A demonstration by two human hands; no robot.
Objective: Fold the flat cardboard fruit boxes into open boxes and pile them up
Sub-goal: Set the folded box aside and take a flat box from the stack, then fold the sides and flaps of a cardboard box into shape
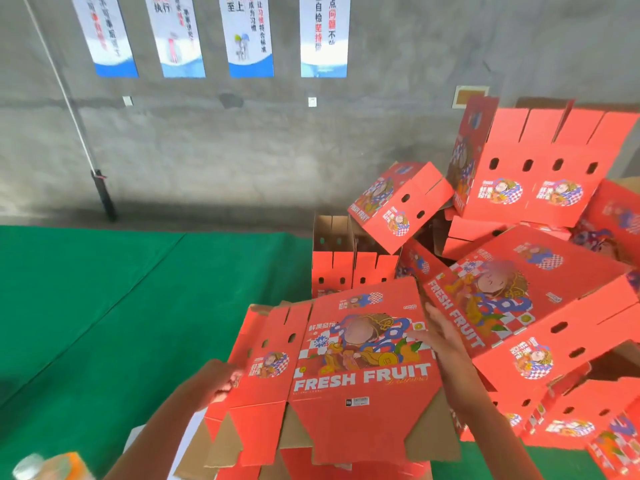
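Person's hands work red box [360, 355] near centre, half folded, held over flat stack [311, 459]. Left hand [221, 384] pinches left side panel; right hand [440, 336] lies spread, fingers straight on printed face. Risk: bottom flaps hang loose and unlocked, so panel could spring back flat; pile [519, 271] at right leans untidily, boxes tilted, likely to slide if another lands on it. Open boxes [349, 258] behind show bare brown insides, apparently nothing in them.
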